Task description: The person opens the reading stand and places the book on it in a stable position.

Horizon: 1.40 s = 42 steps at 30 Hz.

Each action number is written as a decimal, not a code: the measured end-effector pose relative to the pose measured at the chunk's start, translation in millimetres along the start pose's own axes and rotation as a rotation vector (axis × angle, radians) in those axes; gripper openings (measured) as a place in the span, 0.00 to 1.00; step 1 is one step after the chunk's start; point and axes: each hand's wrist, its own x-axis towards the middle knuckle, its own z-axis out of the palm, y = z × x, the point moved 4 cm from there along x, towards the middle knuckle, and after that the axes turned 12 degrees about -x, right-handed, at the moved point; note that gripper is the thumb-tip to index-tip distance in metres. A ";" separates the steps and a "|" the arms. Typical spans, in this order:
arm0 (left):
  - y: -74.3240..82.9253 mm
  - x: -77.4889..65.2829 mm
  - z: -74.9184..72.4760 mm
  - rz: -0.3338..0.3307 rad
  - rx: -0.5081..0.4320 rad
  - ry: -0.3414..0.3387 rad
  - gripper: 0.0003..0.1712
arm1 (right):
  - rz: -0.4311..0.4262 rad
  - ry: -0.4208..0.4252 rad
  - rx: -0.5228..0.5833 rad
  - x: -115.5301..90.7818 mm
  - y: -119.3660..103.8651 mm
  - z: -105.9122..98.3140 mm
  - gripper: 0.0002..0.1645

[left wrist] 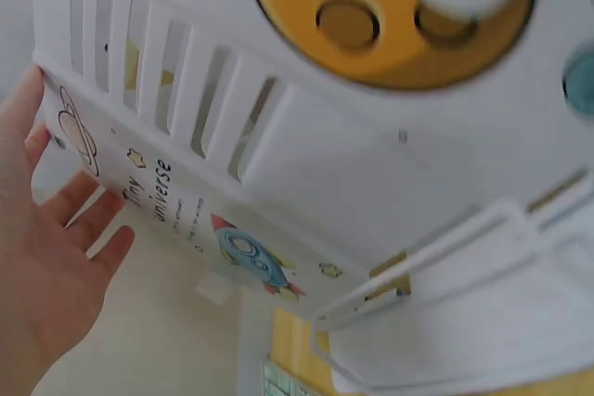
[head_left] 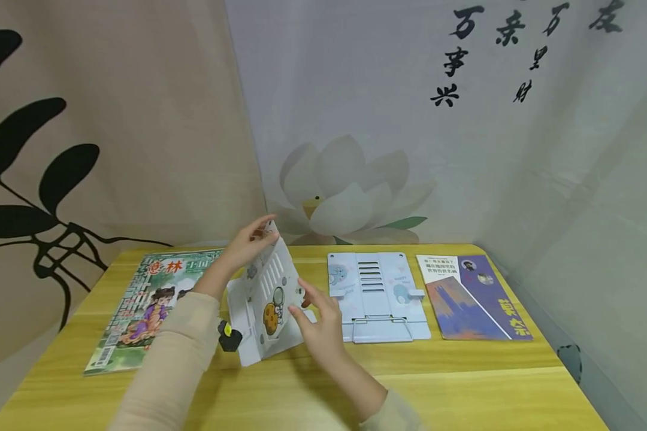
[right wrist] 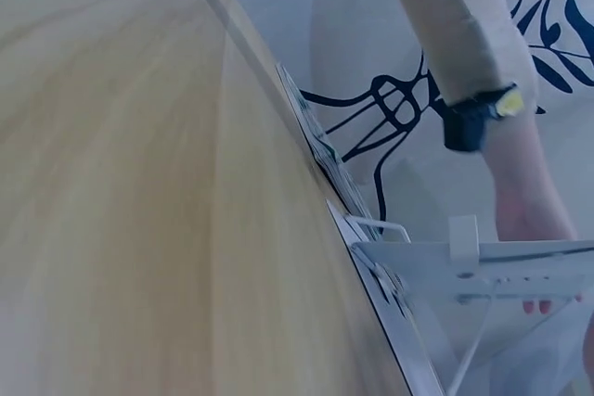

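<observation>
Seeing a green illustrated paper magazine lying flat left of a white slotted folding stand with orange planet print. Noting a bare left hand gripping that stand's upper edge between thumb and fingers. Finding the stand itself partly unfolded, raising one panel, over a yellow wood-grain table. Noting a bare right hand meeting the stand's right edge, spreading thumb and forefinger; not telling whether pinching. Right of the stand, seeing a flat pale-blue slotted stand with wire ledge; farther right, a rectangular purple-and-white book lying flat.
</observation>
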 end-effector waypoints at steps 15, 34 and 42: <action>-11.4 -23.7 -27.7 -0.021 0.043 0.155 0.37 | 0.150 -0.097 0.043 26.6 -5.9 -31.5 0.27; -17.2 -60.7 -41.8 0.084 0.052 0.318 0.31 | 0.193 -0.231 0.033 45.0 58.8 -21.3 0.28; -18.5 -74.4 -40.5 0.134 0.082 0.392 0.28 | 0.183 -0.267 0.003 57.7 68.6 -18.2 0.28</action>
